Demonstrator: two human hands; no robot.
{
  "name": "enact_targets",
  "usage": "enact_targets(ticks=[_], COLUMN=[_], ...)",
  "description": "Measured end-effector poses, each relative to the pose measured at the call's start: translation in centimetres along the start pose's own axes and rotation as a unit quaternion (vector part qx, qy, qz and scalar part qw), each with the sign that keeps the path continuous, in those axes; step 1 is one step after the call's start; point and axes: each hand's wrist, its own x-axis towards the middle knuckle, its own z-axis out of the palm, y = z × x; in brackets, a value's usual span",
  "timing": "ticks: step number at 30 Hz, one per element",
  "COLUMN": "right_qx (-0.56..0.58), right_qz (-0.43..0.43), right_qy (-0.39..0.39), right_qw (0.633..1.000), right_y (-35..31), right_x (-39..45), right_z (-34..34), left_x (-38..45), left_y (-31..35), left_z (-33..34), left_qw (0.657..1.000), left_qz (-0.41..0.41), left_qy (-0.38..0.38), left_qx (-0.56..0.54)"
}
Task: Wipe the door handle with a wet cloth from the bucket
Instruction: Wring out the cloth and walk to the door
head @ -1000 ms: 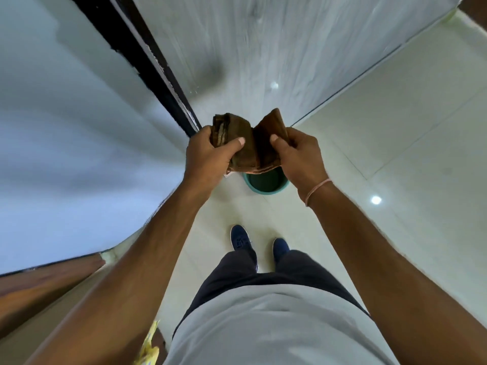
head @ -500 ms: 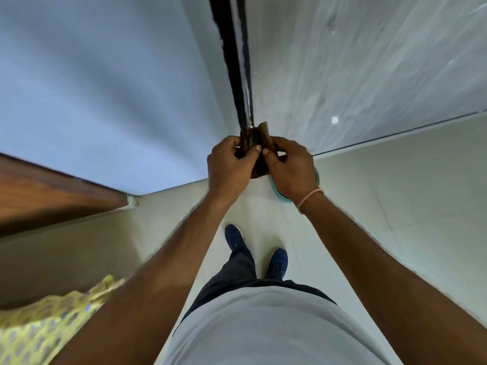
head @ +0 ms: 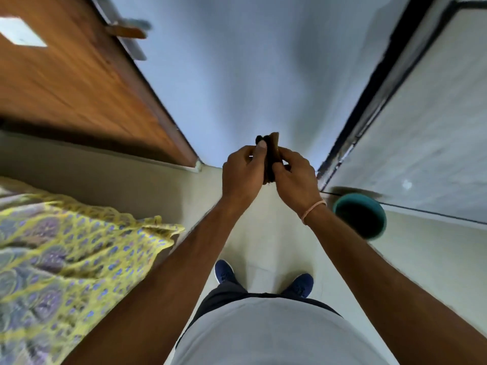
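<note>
A folded brown cloth [head: 271, 151] is pinched upright between my left hand [head: 242, 175] and my right hand [head: 296, 177], held out at chest height in front of the pale wall. The teal bucket [head: 374, 227] stands on the floor to the right of my right wrist, against the wall. The wooden door [head: 73, 83] fills the upper left; its handle [head: 129, 30] sticks out from the door's edge near the top, blurred, well up and left of both hands.
A yellow patterned fabric [head: 66, 246] hangs or lies at the left, close to my left forearm. A black door frame [head: 379, 93] and a grey panel [head: 434, 127] run along the right. My blue shoes [head: 224, 272] stand on pale floor tiles.
The view has swung left: the wooden door and its handle have come into sight and the bucket has slid to the right. The cloth went from spread open to folded tight between both hands.
</note>
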Motion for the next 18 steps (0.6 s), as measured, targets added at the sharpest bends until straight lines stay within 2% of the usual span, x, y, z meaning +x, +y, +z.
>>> enact_targets(ticks=[4, 7, 10, 13, 18], right_qx=[-0.024, -0.034, -0.009, 0.004, 0.042], right_qz=[-0.044, -0.067, -0.075, -0.110, -0.116], right_qy=[-0.010, -0.016, -0.013, -0.003, 0.010], right_qw=[0.999, 0.997, 0.997, 0.994, 0.992], right_y=[-3.5, -6.3, -9.2, -11.6, -13.9], right_x=[-0.4, -0.6, 0.3, 1.4, 2.9], right_z=[5.2, 9.8, 14.2, 17.8, 21.7], left_x=[1.2, 2.3, 4.0, 6.1, 8.9], left_y=[-1.0, -1.8, -3.0, -4.0, -4.7], left_z=[-6.2, -12.1, -17.6, -21.9, -26.6], left_qw=[0.995, 0.987, 0.986, 0.989, 0.988], left_qz=[-0.046, -0.070, -0.042, -0.011, 0.003], left_qy=[0.020, -0.014, -0.032, -0.013, -0.030], left_qx=[-0.091, -0.144, -0.156, -0.144, -0.150])
